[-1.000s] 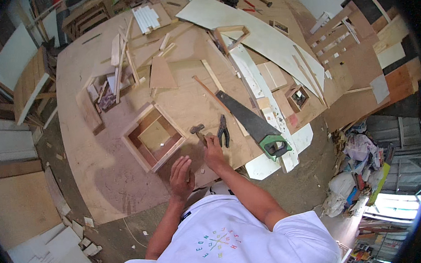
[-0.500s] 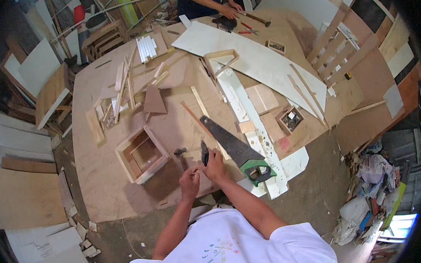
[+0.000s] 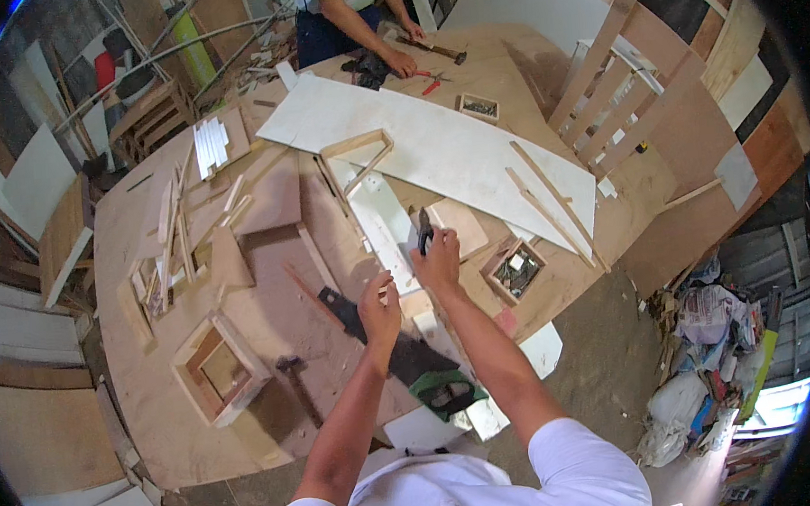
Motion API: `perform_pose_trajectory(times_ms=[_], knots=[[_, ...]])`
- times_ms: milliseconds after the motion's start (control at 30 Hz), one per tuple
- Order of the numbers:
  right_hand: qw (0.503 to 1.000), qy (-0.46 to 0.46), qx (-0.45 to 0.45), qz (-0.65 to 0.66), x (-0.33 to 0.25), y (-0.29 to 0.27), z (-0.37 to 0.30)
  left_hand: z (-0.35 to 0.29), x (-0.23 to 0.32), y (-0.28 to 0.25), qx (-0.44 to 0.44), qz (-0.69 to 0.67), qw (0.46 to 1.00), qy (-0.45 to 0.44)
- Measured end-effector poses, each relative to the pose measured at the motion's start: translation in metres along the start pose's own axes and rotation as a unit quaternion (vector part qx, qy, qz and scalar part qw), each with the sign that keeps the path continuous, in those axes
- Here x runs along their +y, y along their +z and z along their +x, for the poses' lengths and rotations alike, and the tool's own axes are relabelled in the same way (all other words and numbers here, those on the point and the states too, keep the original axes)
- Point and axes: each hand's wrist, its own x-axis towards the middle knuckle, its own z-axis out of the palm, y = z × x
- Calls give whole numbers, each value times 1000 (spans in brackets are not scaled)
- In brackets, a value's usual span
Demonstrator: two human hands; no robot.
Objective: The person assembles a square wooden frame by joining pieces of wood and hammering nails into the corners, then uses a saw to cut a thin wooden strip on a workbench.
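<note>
My right hand [image 3: 437, 262] is closed round a dark pair of pliers [image 3: 424, 232], whose jaws point up and away from me. Just left of it, my left hand [image 3: 379, 310] has its fingers pinched together; whatever is between them is too small to make out. Both hands are over the white board strip [image 3: 381, 228]. Beneath my forearms lies a handsaw [image 3: 408, 357] with a green and black handle [image 3: 443, 393]. To the left, a hammer [image 3: 299, 387] rests on the table beside an open wooden box frame [image 3: 219, 367].
A wooden tray of small hardware [image 3: 514, 271] sits right of my hands. Beyond it stretches a long white panel [image 3: 434, 136]. Across the table [image 3: 151, 406], a co-worker's hand [image 3: 400, 63] is by red-handled pliers [image 3: 431, 82] and another hammer [image 3: 442, 52]. Wood strips [image 3: 174, 224] are piled left.
Both my hands have moved up and to the right, away from the hammer, over the white strip. The pliers stay in my right hand. The view has shifted, and the co-worker's hand has reached the red-handled pliers.
</note>
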Motion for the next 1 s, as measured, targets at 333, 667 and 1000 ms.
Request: perform_pose_trajectory(times_ms=[333, 667, 1000], knots=[[996, 16, 45, -75, 61, 54, 103, 48, -36, 76, -33, 54, 998, -5], [981, 81, 20, -174, 35, 51, 138, 43, -39, 61, -48, 15, 998, 46], [979, -43, -123, 155, -71, 17, -37, -65, 12, -107, 26, 18, 999, -22]])
